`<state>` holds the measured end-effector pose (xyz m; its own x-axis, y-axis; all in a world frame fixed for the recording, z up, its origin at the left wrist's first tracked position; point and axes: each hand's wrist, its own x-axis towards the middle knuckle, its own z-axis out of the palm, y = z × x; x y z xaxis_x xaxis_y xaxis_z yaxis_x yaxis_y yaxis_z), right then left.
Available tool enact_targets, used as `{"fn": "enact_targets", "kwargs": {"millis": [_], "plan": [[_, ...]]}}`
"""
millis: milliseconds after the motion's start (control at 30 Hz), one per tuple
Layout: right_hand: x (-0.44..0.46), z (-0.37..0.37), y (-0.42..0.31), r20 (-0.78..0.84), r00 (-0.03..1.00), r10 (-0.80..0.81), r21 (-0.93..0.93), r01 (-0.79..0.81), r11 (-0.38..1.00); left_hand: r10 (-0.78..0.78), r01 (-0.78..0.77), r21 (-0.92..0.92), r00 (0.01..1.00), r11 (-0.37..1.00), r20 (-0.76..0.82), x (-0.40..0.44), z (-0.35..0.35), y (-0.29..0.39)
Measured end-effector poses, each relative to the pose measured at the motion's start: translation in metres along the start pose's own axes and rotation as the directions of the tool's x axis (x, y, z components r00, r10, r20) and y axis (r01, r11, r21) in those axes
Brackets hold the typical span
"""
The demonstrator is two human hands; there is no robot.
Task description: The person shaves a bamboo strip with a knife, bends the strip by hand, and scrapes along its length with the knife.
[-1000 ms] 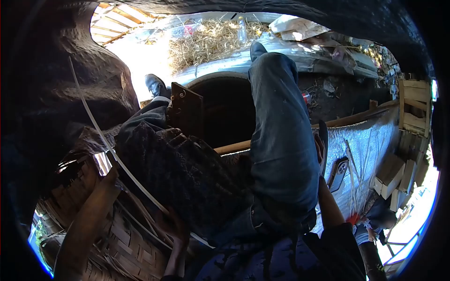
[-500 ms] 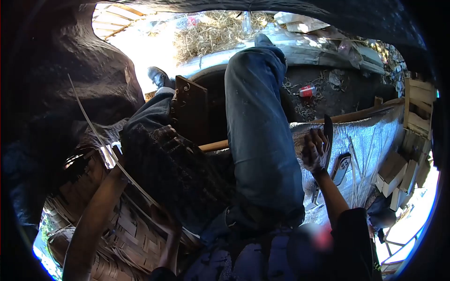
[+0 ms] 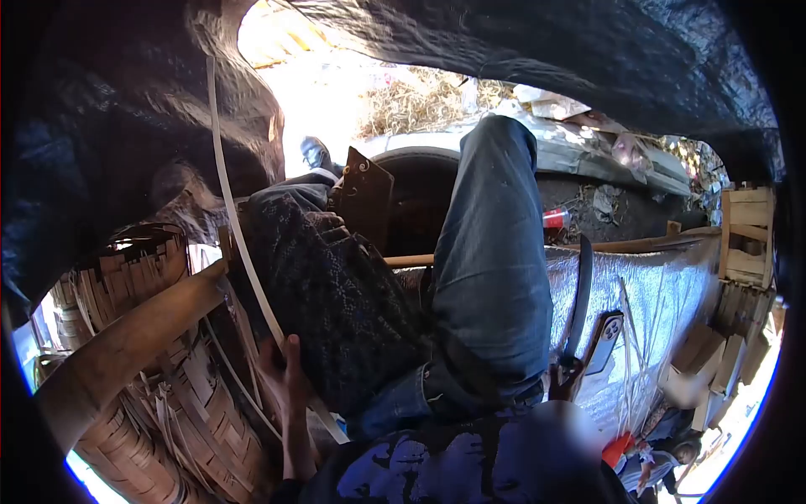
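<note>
My left hand is at the lower left with its thumb raised, the fingers closed around a long pale split strip. The strip, perhaps bamboo or wood, curves from the upper left down past my thigh. My right hand, dark and partly hidden near my lap, is closed at the handle end of a long knife. Its dark blade points away from me, beside my raised knee. A phone lies just right of the knife on a silvery sheet.
Woven splint baskets and a thick pole are at my left. Wooden crates stand at the right. A dark tarp hangs overhead. A red cup lies on the ground ahead. People are at the lower right.
My right hand has moved back toward my body, to the knife's handle end. My left hand and the strip show more plainly, the strip standing steeper. The whole view has tilted up.
</note>
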<state>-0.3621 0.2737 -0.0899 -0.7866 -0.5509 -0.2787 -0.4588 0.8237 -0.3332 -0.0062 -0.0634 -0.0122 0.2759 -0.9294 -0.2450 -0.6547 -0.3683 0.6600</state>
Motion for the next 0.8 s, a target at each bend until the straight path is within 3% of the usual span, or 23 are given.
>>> {"fn": "enact_targets", "kwargs": {"millis": [33, 67, 100, 167, 267, 300, 367, 400, 467, 500, 567, 700, 767, 800], "plan": [[-0.004, 0.003, -0.008, 0.064, 0.998, 0.0, 0.1, -0.006, 0.995, -0.027, 0.026, -0.031, 0.999, 0.999, -0.038, -0.001, 0.001, 0.004], [-0.001, 0.012, -0.016, -0.074, 0.997, -0.037, 0.167, 0.049, 0.985, -0.097, 0.101, -0.061, 0.993, 0.993, 0.071, 0.003, -0.006, -0.002], [-0.002, 0.012, -0.014, -0.077, 0.996, -0.039, 0.174, 0.052, 0.983, -0.09, 0.094, -0.062, 0.994, 0.994, 0.067, 0.001, -0.008, -0.004], [-0.002, 0.007, -0.006, -0.006, 0.999, 0.033, 0.217, -0.031, 0.976, -0.031, 0.051, -0.19, 0.994, 0.98, 0.109, 0.003, -0.01, 0.001], [0.001, -0.003, -0.007, 0.119, 0.98, 0.162, 0.248, -0.188, 0.95, -0.047, 0.076, -0.201, 0.988, 0.977, 0.145, 0.003, -0.011, 0.009], [0.002, -0.018, -0.022, 0.111, 0.994, -0.008, 0.331, -0.029, 0.943, -0.041, 0.069, -0.213, 0.99, 0.975, 0.135, 0.003, -0.011, 0.013], [0.001, -0.035, -0.044, 0.224, 0.958, 0.18, 0.491, -0.27, 0.828, 0.004, 0.078, -0.254, 0.952, 0.964, 0.307, 0.002, -0.011, 0.023], [0.005, -0.046, -0.055, 0.215, 0.962, 0.17, 0.495, -0.258, 0.83, 0.011, 0.073, -0.265, 0.954, 0.961, 0.301, 0.002, -0.01, 0.029], [0.017, -0.069, -0.079, 0.139, 0.986, -0.093, 0.631, -0.016, 0.775, -0.064, 0.149, -0.253, 0.947, 0.956, 0.316, 0.0, -0.011, 0.039], [0.025, -0.081, -0.09, 0.186, 0.977, -0.106, 0.678, -0.05, 0.733, -0.059, 0.142, -0.256, 0.95, 0.956, 0.306, 0.0, -0.011, 0.036], [0.052, -0.095, -0.114, 0.135, 0.947, -0.293, 0.528, 0.182, 0.83, -0.133, 0.307, -0.349, 0.886, 0.885, 0.443, 0.002, -0.011, 0.029], [0.103, -0.116, -0.188, 0.337, 0.769, -0.543, 0.371, 0.422, 0.827, -0.105, 0.351, -0.354, 0.822, 0.867, 0.559, 0.006, -0.011, 0.042], [0.111, -0.118, -0.247, 0.332, 0.674, -0.66, 0.399, 0.534, 0.746, -0.219, 0.616, -0.326, 0.643, 0.717, 0.734, 0.01, -0.015, 0.048], [0.115, -0.109, -0.267, 0.297, 0.586, -0.754, 0.439, 0.617, 0.653, -0.219, 0.617, -0.332, 0.647, 0.714, 0.731, 0.013, -0.016, 0.048]]}}
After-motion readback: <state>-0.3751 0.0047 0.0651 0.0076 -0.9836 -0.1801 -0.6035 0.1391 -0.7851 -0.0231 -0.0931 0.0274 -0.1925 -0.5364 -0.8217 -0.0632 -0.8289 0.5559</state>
